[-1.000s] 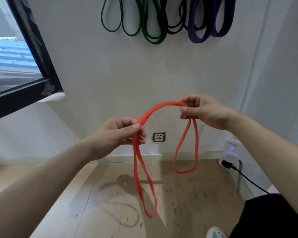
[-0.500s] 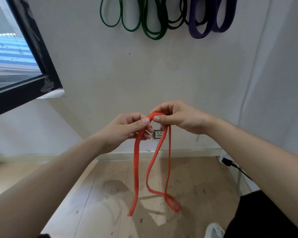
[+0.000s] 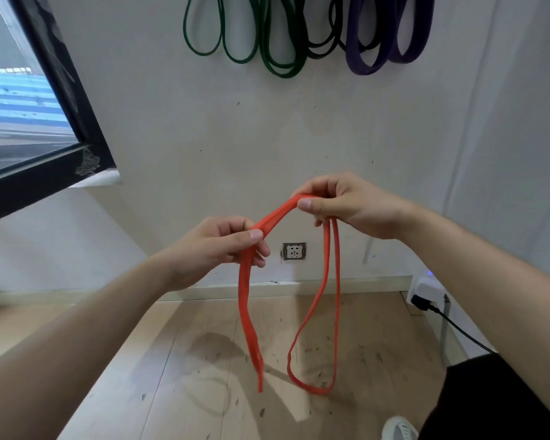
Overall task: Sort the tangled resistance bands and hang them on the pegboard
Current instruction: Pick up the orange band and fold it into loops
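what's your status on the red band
Both left hand and right hand pinch red band. Two loops hang free. On wall: green bands, purple bands. Nothing in the way.

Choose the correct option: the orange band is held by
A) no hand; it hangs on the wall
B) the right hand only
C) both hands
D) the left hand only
C: the left hand and the right hand each pinch the orange band.

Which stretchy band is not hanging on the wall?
The orange band, pinched between the left hand and right hand. The green bands, black bands and purple bands hang on the wall.
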### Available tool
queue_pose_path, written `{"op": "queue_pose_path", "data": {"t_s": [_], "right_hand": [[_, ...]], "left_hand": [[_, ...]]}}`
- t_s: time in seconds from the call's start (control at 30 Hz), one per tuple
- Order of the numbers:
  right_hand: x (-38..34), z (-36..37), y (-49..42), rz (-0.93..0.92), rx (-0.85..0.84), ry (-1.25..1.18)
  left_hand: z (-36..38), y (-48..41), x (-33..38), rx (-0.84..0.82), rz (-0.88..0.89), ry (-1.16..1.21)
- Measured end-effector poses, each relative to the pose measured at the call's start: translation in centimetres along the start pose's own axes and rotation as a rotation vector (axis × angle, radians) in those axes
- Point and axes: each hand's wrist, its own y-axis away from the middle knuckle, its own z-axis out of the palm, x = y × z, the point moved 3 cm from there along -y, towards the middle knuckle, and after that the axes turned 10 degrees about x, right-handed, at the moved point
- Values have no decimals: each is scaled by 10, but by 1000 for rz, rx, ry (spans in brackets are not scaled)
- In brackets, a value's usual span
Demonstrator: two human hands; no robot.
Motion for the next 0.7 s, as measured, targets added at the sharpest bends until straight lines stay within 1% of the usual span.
{"op": "queue_pose_path", "data": {"t_s": [0.1,0.2,0.27,0.33,0.43,0.5,0.6,0.7], "right_hand": [[5,-16,0,24,62,-51],[12,-26,0,30,107,-54],[15,-24,1,52,52,-25],[16,-14,6,92,-47,4],[16,6,11,141,-165,93],[13,23,12,136,-216,86],[4,41,12,88,-236,12],[1,48,12,87,-194,-75]], "left_hand": [[-6,2,1,11,-1,19],[-11,1,1,89,6,105],[-13,0,4,124,21,183],[-11,0,7,117,37,209],[-3,0,10,98,30,193],[4,0,11,73,32,159],[8,-1,12,73,38,108],[7,-3,14,128,45,116]]}}
